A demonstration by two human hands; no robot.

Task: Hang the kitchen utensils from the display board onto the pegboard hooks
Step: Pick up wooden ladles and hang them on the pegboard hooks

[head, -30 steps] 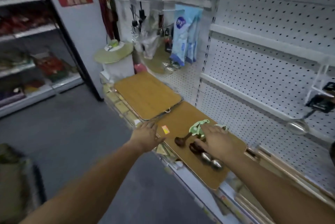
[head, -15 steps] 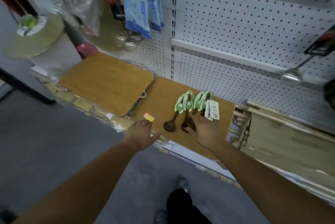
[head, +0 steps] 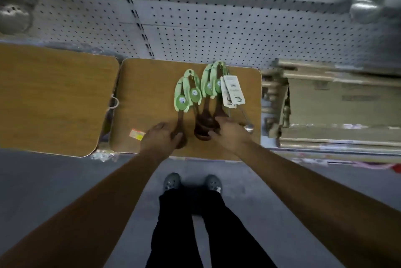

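The left hand [head: 159, 137] is laid over the leftmost spoon [head: 180, 122], grip unclear; the stacked spoons [head: 202, 127] beside it are pinched by the right hand [head: 231, 135].

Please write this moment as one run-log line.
stage: pickup | left grip: touches leftmost wooden spoon | right grip: touches overlapping wooden spoons | wooden board: holds all spoons

Both bare arms are being stretched forward and down, converging. The left hand [head: 161, 137] is being held palm-down, knuckles up, and the right hand [head: 232, 135] is being angled inward, fingers [head: 218, 120] being pointed forward — any grip is being hidden beneath.
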